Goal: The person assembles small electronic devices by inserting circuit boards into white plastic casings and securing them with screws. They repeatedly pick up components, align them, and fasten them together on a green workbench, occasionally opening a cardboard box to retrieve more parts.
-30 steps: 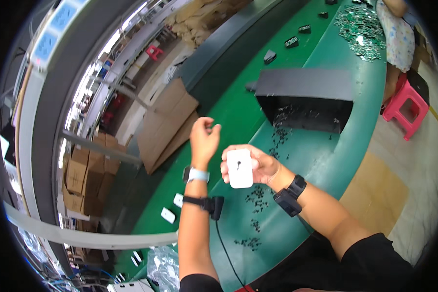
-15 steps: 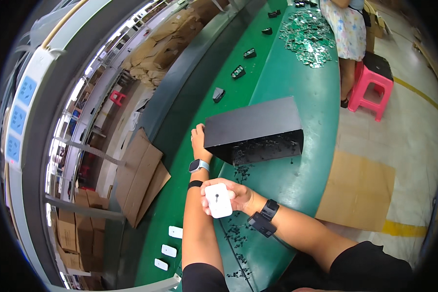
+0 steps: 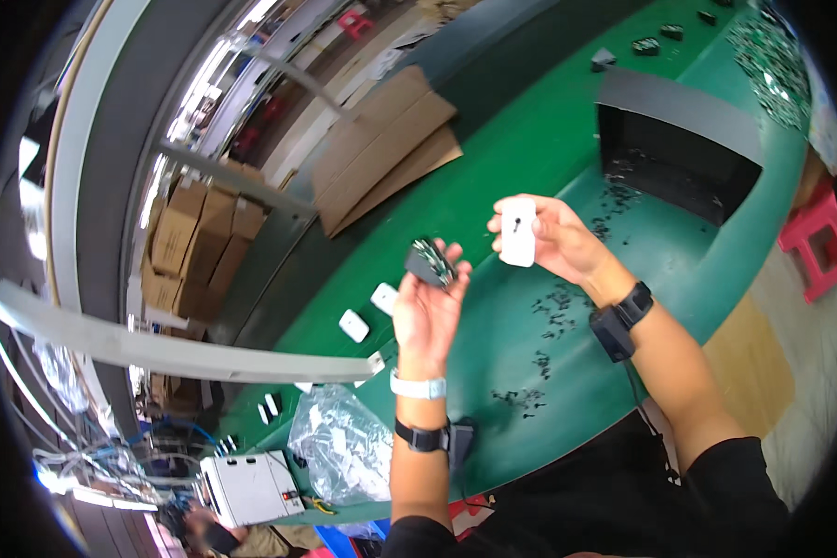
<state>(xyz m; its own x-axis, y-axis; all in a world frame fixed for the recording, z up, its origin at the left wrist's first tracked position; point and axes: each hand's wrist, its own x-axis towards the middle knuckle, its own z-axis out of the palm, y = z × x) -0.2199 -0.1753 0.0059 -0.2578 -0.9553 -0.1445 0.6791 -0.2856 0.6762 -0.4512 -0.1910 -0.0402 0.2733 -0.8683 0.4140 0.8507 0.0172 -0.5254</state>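
My left hand (image 3: 430, 321), palm up, holds a dark grey plastic housing (image 3: 428, 265) with a green circuit board showing at its open side. To its right, my right hand (image 3: 564, 244) grips a flat white cover with rounded corners (image 3: 519, 232) between thumb and fingers. A small black pin-like part (image 3: 517, 224) rests on the cover's face. Loose black parts of the same look (image 3: 555, 312) lie scattered on the green table below my right hand. Beyond them a black box (image 3: 679, 112) lies on its side, its opening toward me and more such parts at its mouth.
White covers (image 3: 353, 325) sit on the green belt (image 3: 521, 139) at left. More housings (image 3: 645, 46) stand farther along it, beside a pile of circuit boards (image 3: 770, 70). A pale curved bar (image 3: 177, 344) crosses at left, near a clear plastic bag (image 3: 344, 446).
My left hand has come back from behind the black box and now holds a housing. My right hand still grips the white cover, now farther right. The view has swung left.
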